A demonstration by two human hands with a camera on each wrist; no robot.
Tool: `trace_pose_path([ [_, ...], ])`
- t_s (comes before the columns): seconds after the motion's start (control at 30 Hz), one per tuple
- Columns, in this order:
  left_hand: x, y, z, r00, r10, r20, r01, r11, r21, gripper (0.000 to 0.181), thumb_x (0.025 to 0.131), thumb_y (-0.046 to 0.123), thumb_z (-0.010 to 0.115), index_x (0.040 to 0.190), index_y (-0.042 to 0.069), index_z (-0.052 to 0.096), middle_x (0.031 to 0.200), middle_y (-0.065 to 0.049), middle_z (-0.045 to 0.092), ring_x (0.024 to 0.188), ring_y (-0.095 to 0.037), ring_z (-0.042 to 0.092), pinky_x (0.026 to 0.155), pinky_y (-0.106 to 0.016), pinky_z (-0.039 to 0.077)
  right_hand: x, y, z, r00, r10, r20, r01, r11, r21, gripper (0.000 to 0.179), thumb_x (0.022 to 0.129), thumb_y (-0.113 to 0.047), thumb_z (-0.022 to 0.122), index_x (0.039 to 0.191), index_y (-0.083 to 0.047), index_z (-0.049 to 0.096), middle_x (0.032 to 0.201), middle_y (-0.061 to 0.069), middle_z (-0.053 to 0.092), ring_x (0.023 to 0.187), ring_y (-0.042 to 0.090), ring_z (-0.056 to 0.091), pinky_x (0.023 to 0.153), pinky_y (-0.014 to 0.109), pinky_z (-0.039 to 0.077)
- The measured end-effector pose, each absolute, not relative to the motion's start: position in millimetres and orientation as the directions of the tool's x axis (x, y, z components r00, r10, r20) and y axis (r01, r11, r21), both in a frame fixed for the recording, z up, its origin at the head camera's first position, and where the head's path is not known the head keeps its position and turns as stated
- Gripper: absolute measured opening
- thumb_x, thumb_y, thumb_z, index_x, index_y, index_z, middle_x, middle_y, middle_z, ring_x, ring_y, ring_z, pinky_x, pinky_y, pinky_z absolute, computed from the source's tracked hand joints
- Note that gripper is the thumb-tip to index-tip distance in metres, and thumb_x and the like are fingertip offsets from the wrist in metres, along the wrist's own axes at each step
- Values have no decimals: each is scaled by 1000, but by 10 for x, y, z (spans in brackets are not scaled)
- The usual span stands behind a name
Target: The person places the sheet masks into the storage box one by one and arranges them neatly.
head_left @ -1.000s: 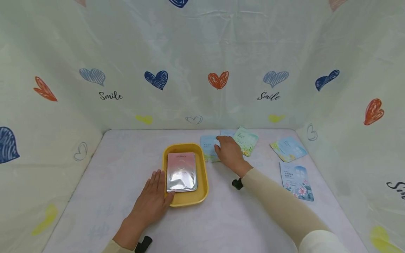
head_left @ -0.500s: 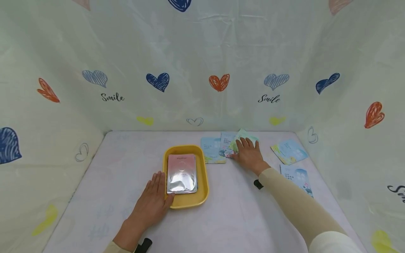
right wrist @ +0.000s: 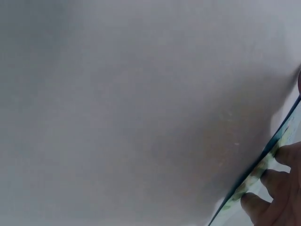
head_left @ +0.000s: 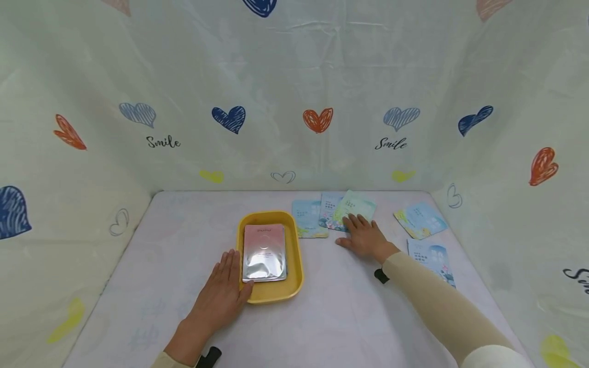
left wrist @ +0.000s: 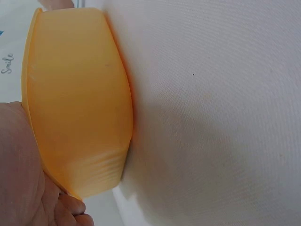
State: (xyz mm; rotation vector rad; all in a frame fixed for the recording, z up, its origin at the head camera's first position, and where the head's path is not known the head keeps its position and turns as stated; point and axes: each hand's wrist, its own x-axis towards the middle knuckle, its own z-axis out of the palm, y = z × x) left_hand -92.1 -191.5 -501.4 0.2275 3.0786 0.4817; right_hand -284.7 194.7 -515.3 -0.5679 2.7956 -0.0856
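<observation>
My left hand (head_left: 218,294) lies with straight fingers along the left rim of a yellow tray (head_left: 271,294); in the left wrist view it touches the tray's rim (left wrist: 80,94). Inside the tray is a pink-and-silver sachet (head_left: 264,250), looking like a face mask packet. My right hand (head_left: 365,237) touches the near edge of a green sachet (head_left: 353,205) with its fingertips, thumb apart on the table. That green sachet overlaps a blue floral sachet (head_left: 329,207), which lies over a light blue one (head_left: 308,217). In the right wrist view, fingers (right wrist: 275,181) rest on the sachet's printed edge (right wrist: 256,174).
At the table's right side lie a blue-and-yellow sachet (head_left: 420,220) and a blue floral sachet (head_left: 430,255), the latter partly behind the right sleeve (head_left: 428,286). A heart-printed cloth (head_left: 276,61) hangs behind and along both sides of the white table (head_left: 184,230).
My right hand has moved from the blue sachets rightward onto the green sachet, then drawn back a little towards me. More of the middle blue sachet shows. The left hand stays put.
</observation>
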Motion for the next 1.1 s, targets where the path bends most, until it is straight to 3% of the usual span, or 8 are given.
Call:
trace_pose_path([
  [0.8, -908, -1915, -4959, -988, 154, 16, 151, 939, 308, 83, 108, 39, 57, 162, -14, 21, 168, -34, 27, 158, -48, 25, 125, -62, 31, -2017, 1996, -5136, -731, -636, -246, -638, 765, -83, 87, 100, -72, 50, 164, -16, 39, 171, 8, 36, 160, 39, 28, 125, 69, 26],
  [1.0, -912, -1907, -4948, -987, 160, 32, 162, 936, 314, 82, 108, 37, 57, 161, -15, 23, 167, -34, 28, 158, -49, 26, 125, -62, 32, -2064, 1999, -5082, -683, -726, -82, -729, 684, 13, 68, 103, -64, 55, 147, -12, 59, 153, 10, 57, 143, 34, 51, 118, 65, 39],
  [1.1, -910, -1903, -4938, -986, 163, 38, 166, 932, 322, 81, 108, 37, 57, 160, -15, 24, 167, -35, 29, 157, -49, 27, 125, -62, 32, -2220, 2029, -5039, -701, -713, 26, -712, 701, 42, 62, 102, -57, 62, 141, -8, 63, 144, 11, 63, 134, 34, 57, 114, 60, 45],
])
